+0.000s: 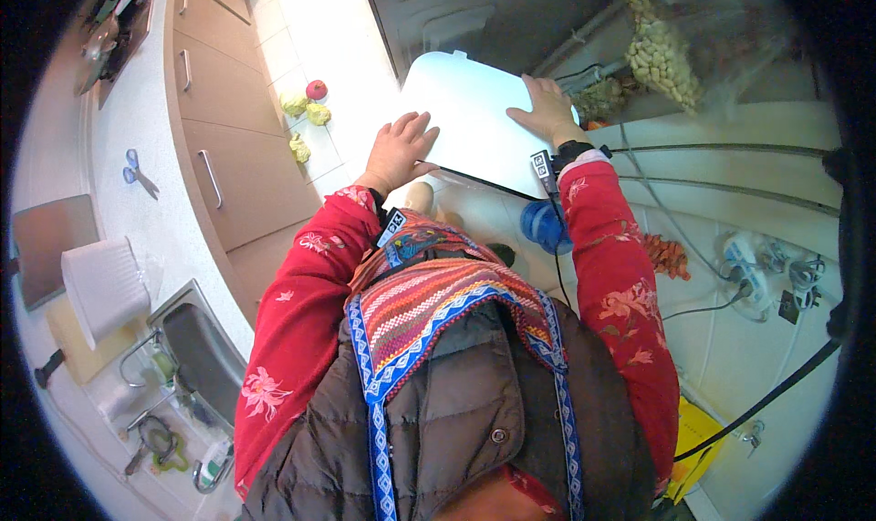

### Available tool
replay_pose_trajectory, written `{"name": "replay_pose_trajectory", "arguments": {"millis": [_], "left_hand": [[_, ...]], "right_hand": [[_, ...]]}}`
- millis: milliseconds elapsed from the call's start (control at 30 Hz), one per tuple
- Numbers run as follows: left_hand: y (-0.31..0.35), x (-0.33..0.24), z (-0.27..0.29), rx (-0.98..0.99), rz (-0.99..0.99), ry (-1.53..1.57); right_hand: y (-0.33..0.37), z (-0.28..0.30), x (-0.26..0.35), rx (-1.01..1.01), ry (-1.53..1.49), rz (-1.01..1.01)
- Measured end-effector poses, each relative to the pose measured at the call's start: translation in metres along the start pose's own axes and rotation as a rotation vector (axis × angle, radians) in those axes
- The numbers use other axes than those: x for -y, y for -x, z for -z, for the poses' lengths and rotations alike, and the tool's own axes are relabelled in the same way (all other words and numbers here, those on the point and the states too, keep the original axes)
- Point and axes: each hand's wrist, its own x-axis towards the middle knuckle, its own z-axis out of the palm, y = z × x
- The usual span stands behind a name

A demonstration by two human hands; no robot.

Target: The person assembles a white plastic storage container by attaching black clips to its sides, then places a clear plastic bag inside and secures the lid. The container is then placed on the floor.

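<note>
Head view shows a flat white panel (479, 124) with round corners in front of the person, and both hands are at its sides. I think the panel could slip or tip if one side gets pushed harder than the other, because no fingers look wrapped tightly around it. What holds it up from below is hidden, so I cannot tell how steady it is. The black cord (558, 264) hanging from the right wrist could catch on the panel's corner or on the blue jug (546, 226) just below, and a tug could knock the jug over. The pale green cabbages (318, 113) lie loose on the floor tiles (324, 147) to the left, so a foot could trip on one. The right hand (547, 112) is open, with its thumb out wide, and lies on the panel's right side. The left hand (399, 151) is open too, with its fingers a little apart over the panel's left edge; I cannot tell how hard it presses.
</note>
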Motion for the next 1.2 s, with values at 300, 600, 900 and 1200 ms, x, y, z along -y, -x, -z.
{"name": "replay_pose_trajectory", "arguments": {"millis": [300,600,900,1200], "left_hand": [[0.010,0.005,0.005,-0.138,-0.119,0.004],[-0.003,0.007,0.034,-0.221,-0.191,0.024],[0.020,0.020,0.007,-0.173,-0.196,0.061],[0.004,0.024,-0.012,-0.300,0.175,0.183]], "right_hand": [[0.014,0.000,-0.009,0.020,-0.100,0.035],[0.061,0.013,0.011,-0.415,-0.255,0.083],[0.180,-0.051,0.062,0.596,-1.463,-0.503],[0.150,-0.059,0.001,-0.702,-0.408,-0.350]]}}
